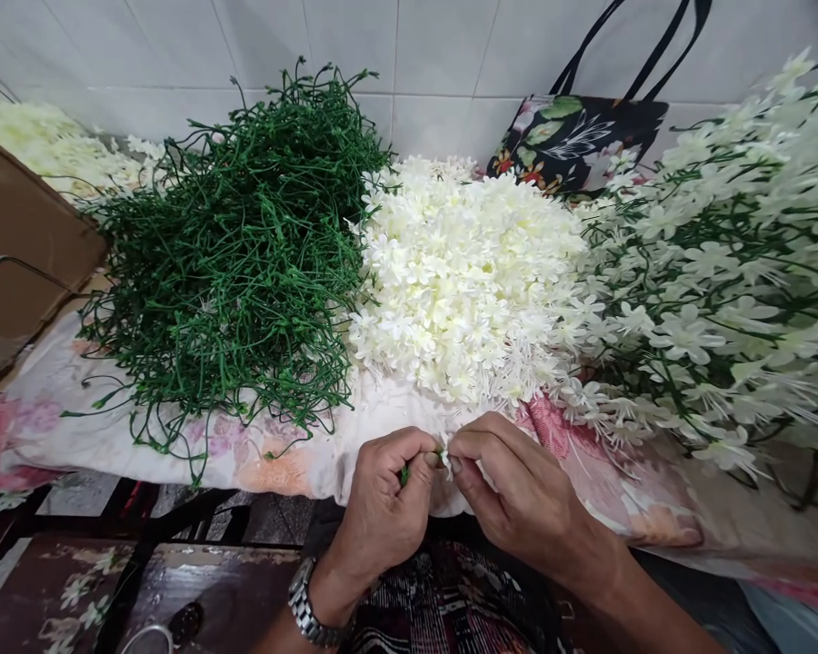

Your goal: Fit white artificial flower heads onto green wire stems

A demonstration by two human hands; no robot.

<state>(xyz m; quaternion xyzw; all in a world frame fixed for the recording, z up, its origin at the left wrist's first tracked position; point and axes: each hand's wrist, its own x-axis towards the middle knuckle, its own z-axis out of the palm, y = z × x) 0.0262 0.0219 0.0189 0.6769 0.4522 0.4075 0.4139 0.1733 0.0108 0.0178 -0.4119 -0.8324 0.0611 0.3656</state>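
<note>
My left hand (392, 500) is closed around a green plastic stem (404, 473), whose tip pokes out between thumb and forefinger. Pinched in the fingertips of my right hand (518, 481) is a small white artificial flower (445, 457), touching the stem's tip. Both hands meet over the front edge of the cloth-covered table. Just beyond them lies a heap of loose white artificial flowers (470, 282). To its left is a tangled pile of green plastic stems (245, 245). Most of the held stem is hidden by my left hand.
White flowers on green stems (709, 318) are piled at the right. A black floral bag (579, 141) leans on the tiled wall (436, 54). At the left stands a cardboard box (27, 245), with more pale flowers (47, 145) behind. Floral cloth (265, 463) covers the table.
</note>
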